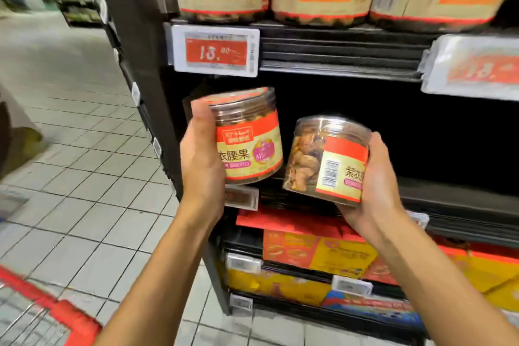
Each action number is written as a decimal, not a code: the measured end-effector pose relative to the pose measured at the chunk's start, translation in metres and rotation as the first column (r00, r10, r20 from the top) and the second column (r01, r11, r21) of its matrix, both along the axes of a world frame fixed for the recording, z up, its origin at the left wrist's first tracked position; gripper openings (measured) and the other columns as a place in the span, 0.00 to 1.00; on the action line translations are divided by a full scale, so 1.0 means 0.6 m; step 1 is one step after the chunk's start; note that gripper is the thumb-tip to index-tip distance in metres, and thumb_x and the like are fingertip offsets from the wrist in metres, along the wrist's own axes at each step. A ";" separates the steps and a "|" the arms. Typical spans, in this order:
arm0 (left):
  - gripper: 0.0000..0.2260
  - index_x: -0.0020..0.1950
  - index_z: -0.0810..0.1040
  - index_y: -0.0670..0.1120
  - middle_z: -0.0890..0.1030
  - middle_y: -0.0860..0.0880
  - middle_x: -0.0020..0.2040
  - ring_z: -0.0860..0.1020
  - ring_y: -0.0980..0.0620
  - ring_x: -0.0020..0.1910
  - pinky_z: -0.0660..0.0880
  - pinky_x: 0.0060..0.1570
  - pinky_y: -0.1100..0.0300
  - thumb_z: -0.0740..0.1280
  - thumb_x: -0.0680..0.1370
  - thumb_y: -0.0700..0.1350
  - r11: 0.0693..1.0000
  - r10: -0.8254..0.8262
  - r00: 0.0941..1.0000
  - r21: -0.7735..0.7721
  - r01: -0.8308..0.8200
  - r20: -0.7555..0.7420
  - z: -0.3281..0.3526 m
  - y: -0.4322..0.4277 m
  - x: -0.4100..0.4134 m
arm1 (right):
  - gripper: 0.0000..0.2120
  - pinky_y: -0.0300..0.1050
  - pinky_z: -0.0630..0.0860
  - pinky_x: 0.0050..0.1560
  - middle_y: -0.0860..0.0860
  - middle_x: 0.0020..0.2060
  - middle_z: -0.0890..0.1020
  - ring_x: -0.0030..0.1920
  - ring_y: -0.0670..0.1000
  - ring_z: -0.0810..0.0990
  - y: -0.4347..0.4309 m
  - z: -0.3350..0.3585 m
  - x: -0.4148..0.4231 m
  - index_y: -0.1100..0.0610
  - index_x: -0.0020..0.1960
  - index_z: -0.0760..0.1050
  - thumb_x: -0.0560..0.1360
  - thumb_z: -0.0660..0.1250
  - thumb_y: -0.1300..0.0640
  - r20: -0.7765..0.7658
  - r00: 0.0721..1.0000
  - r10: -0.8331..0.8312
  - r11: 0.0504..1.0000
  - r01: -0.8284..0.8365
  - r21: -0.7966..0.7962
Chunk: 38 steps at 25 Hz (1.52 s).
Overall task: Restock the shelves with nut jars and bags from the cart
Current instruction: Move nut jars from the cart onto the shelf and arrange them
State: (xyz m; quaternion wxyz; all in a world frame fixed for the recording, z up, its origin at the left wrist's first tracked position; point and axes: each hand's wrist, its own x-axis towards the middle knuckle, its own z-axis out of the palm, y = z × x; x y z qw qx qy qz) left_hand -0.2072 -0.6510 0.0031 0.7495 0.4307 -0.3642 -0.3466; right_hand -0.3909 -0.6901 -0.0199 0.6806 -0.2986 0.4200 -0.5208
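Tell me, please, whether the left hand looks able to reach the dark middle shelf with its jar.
Probably yes: the left hand holds its cashew jar right at the front of the middle shelf, and no stock shows in the dark bay behind it.

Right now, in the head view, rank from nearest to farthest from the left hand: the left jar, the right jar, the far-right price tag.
1. Left jar, gripped by the left hand.
2. Right jar, beside it, in the right hand.
3. Far-right price tag, high on the right.
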 end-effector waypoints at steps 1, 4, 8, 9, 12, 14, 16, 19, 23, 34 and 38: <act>0.30 0.53 0.77 0.44 0.85 0.49 0.43 0.84 0.52 0.45 0.80 0.42 0.58 0.59 0.66 0.67 0.998 0.035 0.998 -0.048 -0.033 0.045 -0.004 -0.013 0.003 | 0.23 0.35 0.75 0.24 0.48 0.28 0.83 0.27 0.46 0.82 -0.012 -0.006 -0.001 0.52 0.44 0.77 0.79 0.50 0.39 0.005 1.000 -0.012 1.000 0.012 -0.025; 0.29 0.52 0.75 0.42 0.83 0.51 0.42 0.82 0.54 0.44 0.78 0.43 0.60 0.60 0.66 0.65 0.985 0.106 0.985 -0.152 -0.085 0.137 -0.007 -0.044 0.004 | 0.21 0.36 0.76 0.26 0.46 0.27 0.82 0.27 0.45 0.81 -0.037 -0.015 -0.007 0.51 0.41 0.78 0.79 0.52 0.41 0.000 0.998 -0.062 0.995 0.062 -0.076; 0.23 0.51 0.75 0.44 0.84 0.55 0.43 0.82 0.59 0.44 0.77 0.42 0.66 0.62 0.70 0.62 0.970 0.156 0.979 -0.207 -0.127 0.132 0.005 -0.086 0.020 | 0.26 0.37 0.78 0.28 0.46 0.27 0.82 0.28 0.44 0.82 -0.052 -0.021 -0.016 0.49 0.32 0.81 0.80 0.52 0.43 0.011 0.999 -0.047 0.993 0.048 -0.109; 0.24 0.52 0.75 0.46 0.84 0.54 0.46 0.83 0.59 0.46 0.77 0.43 0.65 0.62 0.69 0.64 0.972 0.173 0.977 -0.183 -0.149 0.122 0.006 -0.096 0.023 | 0.26 0.37 0.78 0.28 0.46 0.28 0.82 0.29 0.45 0.82 -0.055 -0.021 -0.017 0.49 0.34 0.81 0.80 0.52 0.43 0.016 0.999 -0.044 0.993 0.045 -0.113; 0.18 0.47 0.74 0.56 0.84 0.62 0.42 0.82 0.64 0.44 0.78 0.45 0.65 0.61 0.67 0.68 0.976 0.217 0.971 -0.047 -0.213 0.104 -0.001 -0.122 0.032 | 0.22 0.44 0.82 0.39 0.49 0.37 0.85 0.36 0.48 0.84 -0.071 -0.019 -0.012 0.50 0.50 0.79 0.79 0.51 0.39 0.013 1.000 -0.025 0.990 0.027 -0.141; 0.13 0.46 0.71 0.59 0.80 0.70 0.34 0.79 0.71 0.38 0.74 0.35 0.74 0.59 0.70 0.65 0.981 0.192 0.971 -0.018 -0.191 0.143 -0.010 -0.131 0.030 | 0.24 0.47 0.81 0.46 0.50 0.40 0.85 0.41 0.49 0.85 -0.081 -0.017 -0.010 0.50 0.51 0.78 0.78 0.50 0.37 -0.009 1.000 -0.019 0.986 0.018 -0.163; 0.12 0.46 0.70 0.59 0.80 0.70 0.34 0.79 0.71 0.37 0.73 0.31 0.76 0.57 0.71 0.65 0.982 0.186 0.969 0.002 -0.189 0.164 -0.013 -0.135 0.028 | 0.24 0.48 0.81 0.48 0.50 0.40 0.85 0.42 0.50 0.85 -0.088 -0.020 -0.008 0.50 0.50 0.77 0.78 0.49 0.37 -0.050 0.998 -0.038 0.983 0.029 -0.180; 0.12 0.50 0.72 0.57 0.81 0.67 0.36 0.80 0.69 0.39 0.75 0.34 0.73 0.54 0.78 0.62 0.984 0.171 0.967 0.019 -0.178 0.188 0.002 -0.131 0.031 | 0.22 0.44 0.80 0.43 0.47 0.36 0.85 0.39 0.47 0.85 -0.087 -0.023 -0.001 0.48 0.48 0.76 0.79 0.48 0.38 -0.120 0.988 -0.097 0.972 0.068 -0.223; 0.14 0.57 0.72 0.58 0.81 0.65 0.49 0.77 0.69 0.53 0.74 0.53 0.68 0.50 0.81 0.58 0.940 0.333 0.890 -0.040 -0.338 0.312 -0.028 -0.038 -0.006 | 0.22 0.34 0.77 0.31 0.44 0.30 0.83 0.34 0.43 0.83 -0.076 -0.016 0.008 0.45 0.39 0.76 0.80 0.48 0.41 -0.185 0.965 -0.189 0.953 0.134 -0.272; 0.30 0.73 0.64 0.53 0.68 0.62 0.71 0.63 0.70 0.68 0.60 0.70 0.68 0.45 0.76 0.65 0.962 -0.209 0.941 0.229 0.149 0.265 -0.097 0.004 -0.108 | 0.30 0.22 0.72 0.36 0.50 0.51 0.80 0.47 0.36 0.81 -0.053 -0.024 0.028 0.58 0.70 0.65 0.79 0.43 0.39 -0.375 0.925 0.070 0.884 -0.232 -0.405; 0.31 0.73 0.65 0.55 0.68 0.63 0.71 0.62 0.69 0.69 0.60 0.72 0.62 0.47 0.75 0.67 0.949 -0.238 0.912 0.280 0.144 0.335 -0.109 0.002 -0.091 | 0.30 0.30 0.50 0.67 0.73 0.66 0.63 0.74 0.64 0.55 -0.025 -0.023 0.013 0.78 0.67 0.50 0.82 0.35 0.50 -0.682 0.728 -0.062 0.842 -0.330 -0.428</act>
